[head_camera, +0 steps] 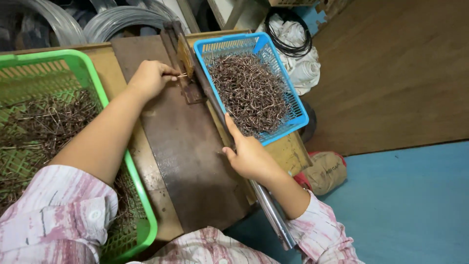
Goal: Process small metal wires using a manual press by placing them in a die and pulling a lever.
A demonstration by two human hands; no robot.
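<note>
A thin wire piece [181, 75] is pinched in the left hand [149, 78] w/ fingers clenched on it, fed against the bending jig [181, 58] at the plate's far end. The long lever handle [229, 146] is grasped by the right hand [251, 156], approx mid-length, for leverage. Unbent wires are kept in the green basket [93, 83] at left; bent hooks are collected in the blue basket [273, 63] beside the jig, within easy drop.

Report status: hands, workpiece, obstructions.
Left hand pinching wire piece at bending jig. Right hand gripping lever handle. Nothing blocking.
</note>
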